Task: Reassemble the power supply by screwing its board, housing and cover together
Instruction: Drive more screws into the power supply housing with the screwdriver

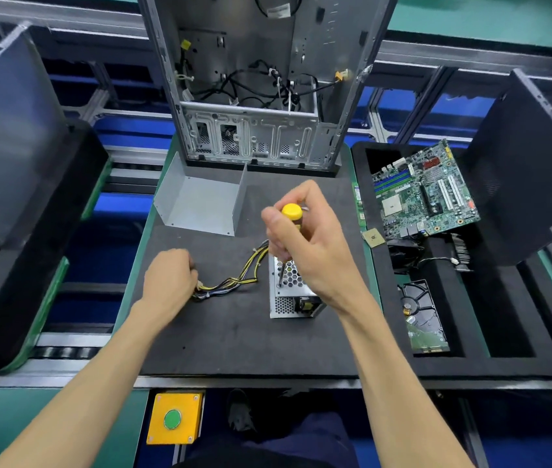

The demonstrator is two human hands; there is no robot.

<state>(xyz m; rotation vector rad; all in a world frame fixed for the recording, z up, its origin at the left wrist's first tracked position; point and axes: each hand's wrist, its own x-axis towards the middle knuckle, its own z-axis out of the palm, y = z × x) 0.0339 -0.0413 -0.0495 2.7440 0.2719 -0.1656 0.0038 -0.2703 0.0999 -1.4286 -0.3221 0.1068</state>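
Head view: black foam mat [234, 336] on a green conveyor bench, open PC chassis [251, 79] beyond both hands. Right hand [311, 244] wrapped round yellow-capped screwdriver [291, 212], shaft upright, tip on the perforated top of the power supply [293, 292] directly under the palm; probably driving a housing screw. Left hand [170, 278] fisted on the cable bundle [234, 278], likely keeping wires clear and steadying. Loose grey cover [200, 204] beyond left hand, not yet fitted. Right of right hand, foam tray [470, 332] holding motherboard [426, 190], hard drive [420, 312].
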